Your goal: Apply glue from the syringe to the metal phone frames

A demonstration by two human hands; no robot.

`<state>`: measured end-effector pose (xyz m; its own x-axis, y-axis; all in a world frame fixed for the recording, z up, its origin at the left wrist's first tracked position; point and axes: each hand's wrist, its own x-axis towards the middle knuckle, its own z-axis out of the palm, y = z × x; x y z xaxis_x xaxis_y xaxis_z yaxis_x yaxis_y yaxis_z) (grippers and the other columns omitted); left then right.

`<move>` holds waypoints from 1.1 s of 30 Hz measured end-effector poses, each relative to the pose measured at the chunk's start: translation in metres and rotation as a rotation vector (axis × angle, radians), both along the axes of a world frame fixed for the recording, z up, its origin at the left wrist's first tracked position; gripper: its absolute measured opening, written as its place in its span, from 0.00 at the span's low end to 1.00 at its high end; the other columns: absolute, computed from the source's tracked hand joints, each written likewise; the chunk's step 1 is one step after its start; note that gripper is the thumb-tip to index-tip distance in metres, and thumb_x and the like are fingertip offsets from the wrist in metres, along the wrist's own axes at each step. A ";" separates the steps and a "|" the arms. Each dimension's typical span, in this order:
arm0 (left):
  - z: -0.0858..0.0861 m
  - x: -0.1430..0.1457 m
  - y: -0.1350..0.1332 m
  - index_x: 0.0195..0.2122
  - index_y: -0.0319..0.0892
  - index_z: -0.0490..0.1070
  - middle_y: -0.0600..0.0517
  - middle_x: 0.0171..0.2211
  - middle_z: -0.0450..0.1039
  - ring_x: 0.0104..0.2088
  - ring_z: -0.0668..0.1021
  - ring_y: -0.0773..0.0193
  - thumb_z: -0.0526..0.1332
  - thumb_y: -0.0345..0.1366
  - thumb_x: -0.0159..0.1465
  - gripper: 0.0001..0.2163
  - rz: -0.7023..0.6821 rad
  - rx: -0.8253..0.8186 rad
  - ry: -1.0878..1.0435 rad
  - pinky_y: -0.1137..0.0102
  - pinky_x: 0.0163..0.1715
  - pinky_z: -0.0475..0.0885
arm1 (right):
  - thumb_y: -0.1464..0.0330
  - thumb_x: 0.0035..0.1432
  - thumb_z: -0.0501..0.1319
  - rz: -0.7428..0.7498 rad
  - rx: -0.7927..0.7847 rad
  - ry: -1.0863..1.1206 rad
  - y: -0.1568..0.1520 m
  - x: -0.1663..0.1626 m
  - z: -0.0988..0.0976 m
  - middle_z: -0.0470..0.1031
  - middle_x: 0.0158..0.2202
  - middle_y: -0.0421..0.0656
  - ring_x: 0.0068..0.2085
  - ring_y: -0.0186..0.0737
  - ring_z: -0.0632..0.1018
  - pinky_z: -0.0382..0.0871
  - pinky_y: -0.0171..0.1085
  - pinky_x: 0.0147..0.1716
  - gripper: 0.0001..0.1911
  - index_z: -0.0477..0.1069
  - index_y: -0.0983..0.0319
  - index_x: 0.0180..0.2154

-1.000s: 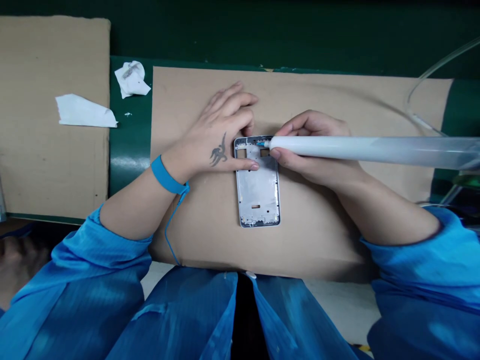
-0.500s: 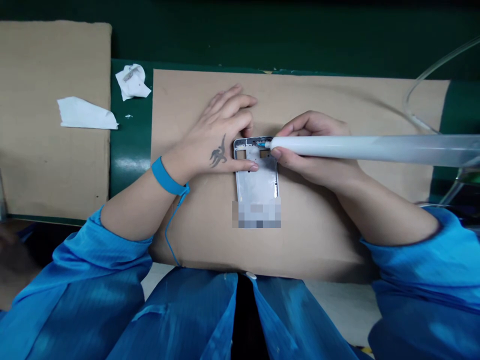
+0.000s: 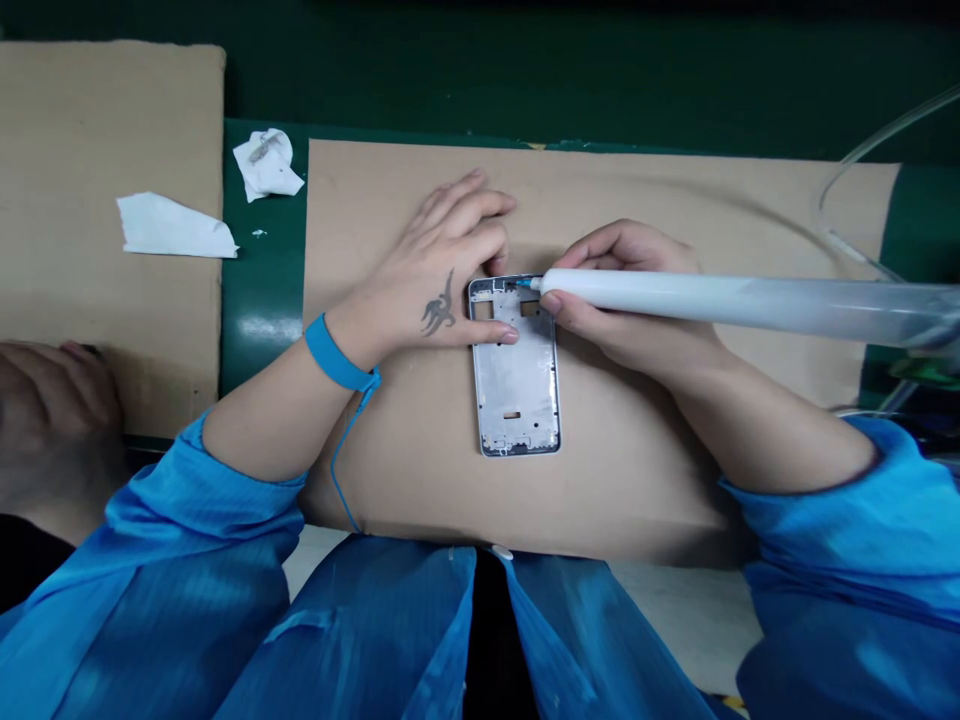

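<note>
A silver phone frame [image 3: 516, 385] lies flat on a brown cardboard sheet [image 3: 645, 470]. My left hand [image 3: 435, 275] rests on the frame's upper left part, fingers stretched flat, thumb lying across it. My right hand [image 3: 626, 300] is closed round a long white syringe-like dispenser [image 3: 735, 300] that runs off to the right. Its blue tip touches the frame's top edge. A blue wrist strap [image 3: 334, 352] with a thin cord sits on my left wrist.
Two crumpled white wipes [image 3: 176, 226] [image 3: 268, 162] lie at the left, one on a second cardboard sheet [image 3: 90, 140], one on the green table [image 3: 259, 300]. Another person's hand [image 3: 52, 410] shows at the left edge. A clear tube [image 3: 847, 165] curves at the right.
Another person's hand has come into view at the left edge. My hands and the dispenser tip have stayed at the frame's top edge.
</note>
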<state>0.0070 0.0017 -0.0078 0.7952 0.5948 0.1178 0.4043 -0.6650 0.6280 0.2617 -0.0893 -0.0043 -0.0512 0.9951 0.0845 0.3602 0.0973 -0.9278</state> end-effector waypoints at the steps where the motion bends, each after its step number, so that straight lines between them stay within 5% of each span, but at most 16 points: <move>1: 0.000 0.000 0.000 0.50 0.59 0.81 0.51 0.74 0.72 0.84 0.57 0.31 0.75 0.71 0.57 0.29 0.001 -0.004 0.002 0.28 0.83 0.56 | 0.50 0.54 0.84 -0.005 -0.003 -0.004 0.000 0.000 0.000 0.87 0.38 0.41 0.34 0.47 0.84 0.83 0.48 0.34 0.21 0.78 0.49 0.39; 22: 0.005 0.001 -0.001 0.53 0.60 0.81 0.53 0.77 0.67 0.85 0.53 0.37 0.70 0.73 0.60 0.30 0.004 -0.011 0.096 0.33 0.85 0.53 | 0.49 0.51 0.86 0.026 0.000 0.005 0.002 0.001 -0.007 0.86 0.40 0.42 0.41 0.50 0.88 0.86 0.46 0.39 0.26 0.81 0.52 0.44; 33: 0.001 0.000 0.002 0.49 0.57 0.80 0.49 0.76 0.69 0.84 0.56 0.33 0.73 0.73 0.58 0.30 -0.003 -0.013 0.035 0.31 0.84 0.54 | 0.50 0.53 0.84 -0.021 0.039 -0.016 0.002 0.000 -0.005 0.85 0.36 0.42 0.34 0.48 0.86 0.83 0.47 0.35 0.23 0.78 0.52 0.39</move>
<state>0.0068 0.0032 -0.0072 0.8006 0.5935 0.0824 0.4239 -0.6583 0.6221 0.2616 -0.0870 -0.0094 -0.0319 0.9920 0.1222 0.3772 0.1252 -0.9176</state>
